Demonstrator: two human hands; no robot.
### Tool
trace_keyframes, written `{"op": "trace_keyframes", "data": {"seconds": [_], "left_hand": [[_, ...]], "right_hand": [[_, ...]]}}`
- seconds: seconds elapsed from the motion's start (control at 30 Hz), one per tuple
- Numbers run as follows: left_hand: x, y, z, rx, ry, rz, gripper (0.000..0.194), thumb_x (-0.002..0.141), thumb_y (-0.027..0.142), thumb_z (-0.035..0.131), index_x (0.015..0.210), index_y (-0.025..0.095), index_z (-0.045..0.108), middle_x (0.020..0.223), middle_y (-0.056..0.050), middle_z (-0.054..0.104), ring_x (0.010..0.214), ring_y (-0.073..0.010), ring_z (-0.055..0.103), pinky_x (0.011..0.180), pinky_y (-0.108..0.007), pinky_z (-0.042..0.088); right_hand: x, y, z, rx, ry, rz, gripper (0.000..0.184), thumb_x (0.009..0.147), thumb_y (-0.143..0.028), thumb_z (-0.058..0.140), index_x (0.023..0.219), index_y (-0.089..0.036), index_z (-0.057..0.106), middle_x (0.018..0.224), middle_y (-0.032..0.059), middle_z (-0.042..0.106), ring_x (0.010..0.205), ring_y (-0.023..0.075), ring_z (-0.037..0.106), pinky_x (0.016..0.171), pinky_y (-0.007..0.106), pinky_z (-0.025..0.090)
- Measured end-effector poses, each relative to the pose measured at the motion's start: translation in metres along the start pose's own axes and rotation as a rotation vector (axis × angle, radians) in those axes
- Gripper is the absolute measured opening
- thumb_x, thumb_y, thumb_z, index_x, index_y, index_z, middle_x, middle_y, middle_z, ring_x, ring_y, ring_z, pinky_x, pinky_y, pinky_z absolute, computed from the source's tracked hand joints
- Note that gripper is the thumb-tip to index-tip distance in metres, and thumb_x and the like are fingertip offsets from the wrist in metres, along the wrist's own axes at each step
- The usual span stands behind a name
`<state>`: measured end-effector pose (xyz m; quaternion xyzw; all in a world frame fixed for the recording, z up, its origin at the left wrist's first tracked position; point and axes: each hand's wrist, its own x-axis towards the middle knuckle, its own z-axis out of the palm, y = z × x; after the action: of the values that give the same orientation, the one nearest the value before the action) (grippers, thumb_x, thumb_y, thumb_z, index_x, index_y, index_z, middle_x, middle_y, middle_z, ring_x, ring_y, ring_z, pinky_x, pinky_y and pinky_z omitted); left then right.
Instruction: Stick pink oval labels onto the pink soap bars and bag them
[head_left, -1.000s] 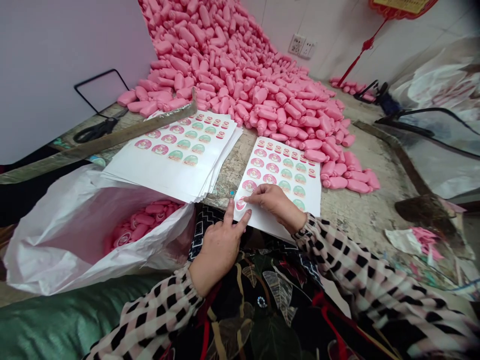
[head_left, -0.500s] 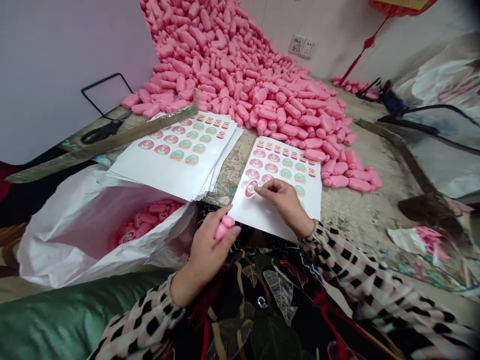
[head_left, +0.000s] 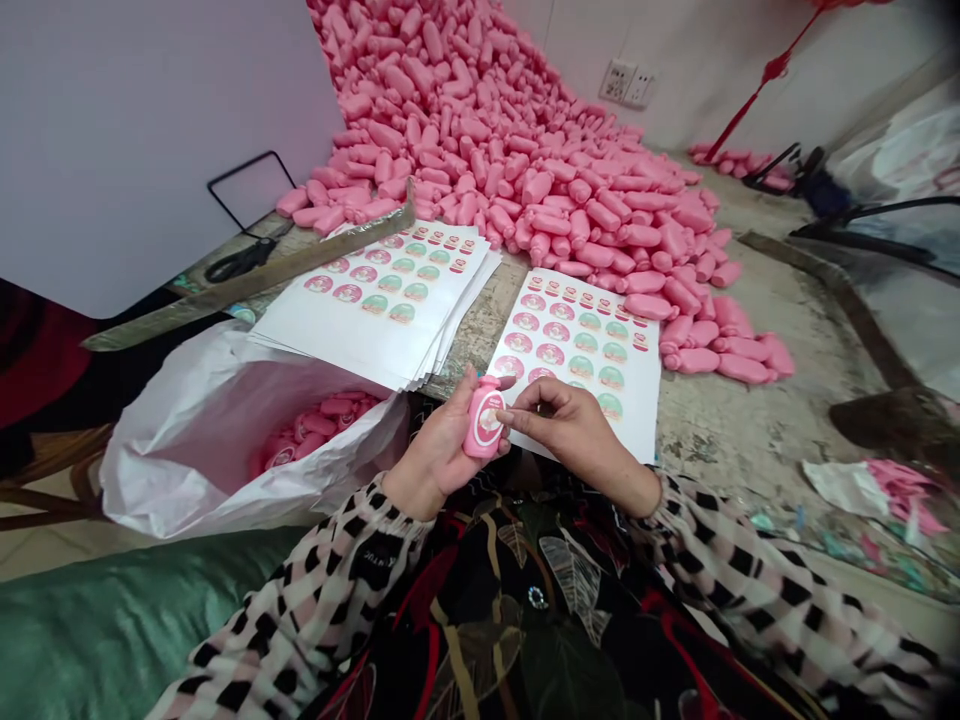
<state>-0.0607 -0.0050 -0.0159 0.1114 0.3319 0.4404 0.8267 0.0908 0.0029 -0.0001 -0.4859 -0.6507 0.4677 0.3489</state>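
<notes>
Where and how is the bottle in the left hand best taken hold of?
Probably grip the bottle by its two long sides, coming from behind, with the left hand: its body is narrow and roughly upright, its label faces the camera, and the right hand has fingertips at that front face.

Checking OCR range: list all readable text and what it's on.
"INTUC", possibly partial: left sleeve.
Label on held pink bottle: too small to read surely.
Sticker sheet and sheet stack: print too small.
Bagged bottles: labels too small.
</notes>
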Motion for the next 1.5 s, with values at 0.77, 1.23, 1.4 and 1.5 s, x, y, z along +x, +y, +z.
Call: {"op": "trace_keyframes", "data": {"seconds": [0.77,1.23,1.4,1.5], "left_hand": [[0.004,-0.008,0.005,0.042,0.037,0.066,0.038,0.087,0.046,0.048,0.103,0.013,0.058,0.072,-0.001,0.055,0.047,-0.0072,0.05,0.043,-0.02,0.044],[-0.007,-0.014,0.021,0.222,0.117,0.097,0.051,0.079,0.066,0.042,0.087,0.016,0.05,0.053,0.001,0.052,0.041,-0.0114,0.049,0.036,-0.02,0.036],[-0.021,-0.009,0.012,0.334,0.064,-0.017,0.038,0.069,0.042,0.071,0.092,0.021,0.049,0.062,0.002,0.055,0.051,-0.0095,0.049,0.045,-0.02,0.039],[-0.036,0.012,-0.009,0.418,0.232,0.011,0.047,0.063,0.04,0.075,0.101,0.028,0.049,0.068,0.002,0.059,0.051,-0.0114,0.048,0.044,-0.023,0.039]], "right_hand": [[-0.014,-0.016,-0.004,-0.855,0.035,-0.181,0.029,0.085,-0.048,0.05,0.087,-0.022,0.062,0.086,0.0034,0.06,0.079,0.0174,0.056,0.063,0.028,0.035],[-0.006,0.01,0.021,0.268,0.12,0.203,0.038,0.068,-0.053,0.066,0.079,-0.022,0.048,0.068,-0.0054,0.052,0.055,0.0105,0.049,0.052,0.024,0.04],[0.006,0.021,0.0,0.093,0.024,0.154,0.033,0.07,-0.05,0.066,0.069,-0.019,0.055,0.064,-0.0046,0.052,0.06,0.0102,0.048,0.055,0.022,0.037],[0.022,0.029,-0.043,-0.261,0.05,0.06,0.024,0.076,-0.044,0.061,0.078,-0.02,0.062,0.076,-0.0016,0.061,0.072,0.0131,0.054,0.064,0.024,0.04]]}}
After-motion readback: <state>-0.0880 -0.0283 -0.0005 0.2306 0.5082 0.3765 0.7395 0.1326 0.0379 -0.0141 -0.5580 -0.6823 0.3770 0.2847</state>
